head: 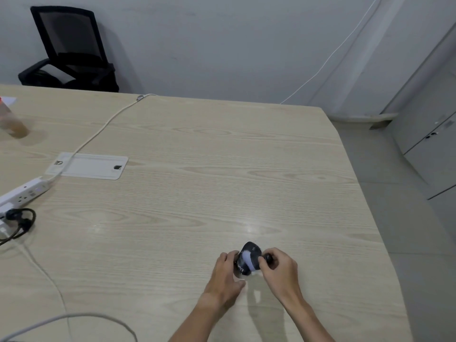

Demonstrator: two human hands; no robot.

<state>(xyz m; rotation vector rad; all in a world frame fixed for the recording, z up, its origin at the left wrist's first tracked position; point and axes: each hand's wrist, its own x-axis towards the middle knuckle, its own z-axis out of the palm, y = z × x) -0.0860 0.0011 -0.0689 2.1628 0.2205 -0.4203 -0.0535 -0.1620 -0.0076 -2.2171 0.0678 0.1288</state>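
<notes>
A small dark bottle with a pale band across it (pixel 248 259) sits low over the wooden table (pixel 197 193), near its front right part. My left hand (pixel 225 275) grips the bottle from the left, fingers curled round its side. My right hand (pixel 278 267) pinches a small round black cap (pixel 268 258) at the bottle's right end. The bottle's lower part is hidden behind my fingers.
A white power strip (pixel 23 193) with a black plug and cords lies at the left edge. A white cable hatch (pixel 88 166) is set into the table. A brownish bottle (pixel 11 122) stands far left. A black office chair (pixel 71 50) stands by the wall. A grey cable (pixel 74 317) curves along the front left.
</notes>
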